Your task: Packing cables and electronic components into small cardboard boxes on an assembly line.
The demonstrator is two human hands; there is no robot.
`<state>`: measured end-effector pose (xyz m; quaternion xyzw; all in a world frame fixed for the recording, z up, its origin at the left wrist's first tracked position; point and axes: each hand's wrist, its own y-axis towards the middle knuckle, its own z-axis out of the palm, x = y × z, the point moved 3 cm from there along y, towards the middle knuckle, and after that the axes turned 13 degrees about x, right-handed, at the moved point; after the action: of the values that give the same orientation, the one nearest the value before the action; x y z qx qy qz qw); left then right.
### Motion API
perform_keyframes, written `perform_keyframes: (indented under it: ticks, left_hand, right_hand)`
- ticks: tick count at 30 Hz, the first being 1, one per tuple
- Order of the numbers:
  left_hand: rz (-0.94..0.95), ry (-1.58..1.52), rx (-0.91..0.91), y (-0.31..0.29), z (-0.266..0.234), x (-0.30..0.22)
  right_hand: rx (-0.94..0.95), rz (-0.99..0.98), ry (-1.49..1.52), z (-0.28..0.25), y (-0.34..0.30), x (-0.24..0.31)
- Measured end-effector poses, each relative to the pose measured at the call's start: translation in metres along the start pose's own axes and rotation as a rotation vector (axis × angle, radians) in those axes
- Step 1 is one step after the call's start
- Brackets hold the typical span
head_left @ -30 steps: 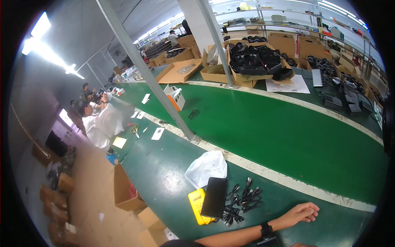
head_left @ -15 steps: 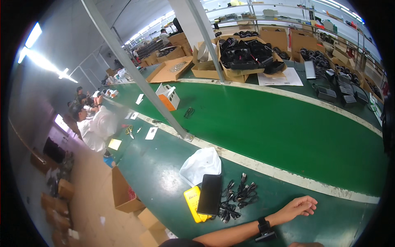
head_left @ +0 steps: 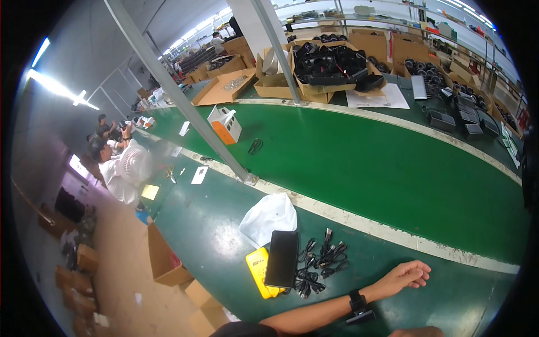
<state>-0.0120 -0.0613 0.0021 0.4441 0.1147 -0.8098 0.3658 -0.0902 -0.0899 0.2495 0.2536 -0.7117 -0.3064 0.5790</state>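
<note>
My left hand (head_left: 400,278) rests on the dark green table at the lower right, a black band with a small device on its wrist. Its fingers are loosely curled, the thumb against them, and nothing shows between them. At the bottom edge only a sliver of my right hand or forearm (head_left: 416,332) is seen, its fingers hidden. Left of my left hand lie several bundled black cables (head_left: 324,259) with metal plugs. Beside them a black smartphone (head_left: 282,258) lies partly over a yellow device (head_left: 258,269). A white plastic bag (head_left: 270,216) is crumpled just behind.
A bright green belt (head_left: 359,174) runs beyond a pale rail (head_left: 359,221), carrying an orange-and-white box (head_left: 227,127) and a black cable (head_left: 255,146). A metal post (head_left: 185,106) rises from the rail. Cartons (head_left: 314,92) line the far side. A person (head_left: 115,174) sits beside a fan (head_left: 135,163).
The whole view has shifted slightly, so the table things appear a little higher and farther left. More of my right limb shows at the bottom edge. My left hand stays curled on the table.
</note>
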Motion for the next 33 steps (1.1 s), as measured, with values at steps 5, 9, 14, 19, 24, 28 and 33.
perform_keyframes:
  ticks: [5, 9, 14, 19, 24, 28, 33]
  left_hand:
    - [-0.004, 0.009, -0.024, -0.004, -0.005, -0.001]
    - [0.005, 0.009, -0.005, -0.001, 0.001, -0.004]
    - [0.011, 0.007, 0.005, -0.003, 0.004, 0.0]
    - [-0.023, 0.0, 0.019, -0.005, 0.002, 0.001]
    - [-0.07, -0.071, -0.107, -0.005, 0.009, -0.03]
    - [-0.094, 0.151, -0.191, -0.023, 0.024, -0.082]
    - [-0.055, 0.347, -0.171, -0.042, 0.053, -0.166]
  right_hand:
    - [0.013, 0.003, 0.022, -0.003, 0.003, -0.002]
    - [0.037, 0.009, 0.013, 0.001, 0.014, 0.01]
    - [0.39, 0.062, -0.049, -0.031, 0.026, 0.015]
    - [0.038, 0.461, 0.014, -0.035, 0.027, 0.02]
    - [-0.103, -0.19, -0.092, -0.014, 0.039, 0.016]
    - [-0.464, -0.549, 0.389, 0.053, 0.066, 0.035]
    - [-0.176, -0.802, 0.023, 0.024, 0.05, 0.028]
